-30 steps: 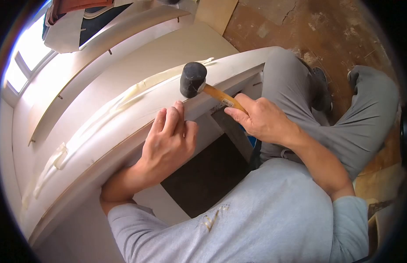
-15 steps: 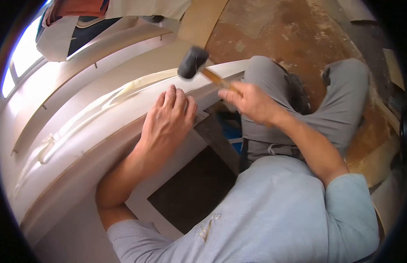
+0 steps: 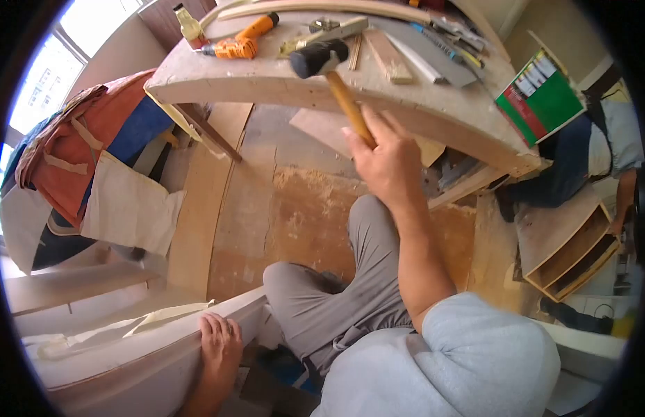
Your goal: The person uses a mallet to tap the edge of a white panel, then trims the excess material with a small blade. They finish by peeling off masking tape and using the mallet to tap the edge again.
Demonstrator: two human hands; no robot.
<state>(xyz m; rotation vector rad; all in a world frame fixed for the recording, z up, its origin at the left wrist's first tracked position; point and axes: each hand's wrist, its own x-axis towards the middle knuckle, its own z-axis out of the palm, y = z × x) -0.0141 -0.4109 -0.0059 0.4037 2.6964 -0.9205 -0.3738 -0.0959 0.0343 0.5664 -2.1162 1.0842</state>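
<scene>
My right hand (image 3: 385,153) is wrapped round the wooden handle of a mallet (image 3: 319,58), whose black head is raised in front of me and overlaps the workbench in view. Low on the left, my left hand (image 3: 220,340) lies over the edge of a long curved white panel (image 3: 142,347), fingers bent over its top and holding nothing I can make out. Thin pale strips of material (image 3: 135,321) lie along the panel's far side.
A workbench (image 3: 280,87) carries an orange drill (image 3: 235,47), a bottle (image 3: 190,28), wood pieces and a saw. A green box (image 3: 544,97) stands at its right end. Another person (image 3: 572,160) is beyond it. Cloths (image 3: 114,139) hang at left.
The view has swung up and right, bringing in the workbench. The mallet is still in my right hand, now farther from the panel. My left hand remains on the panel.
</scene>
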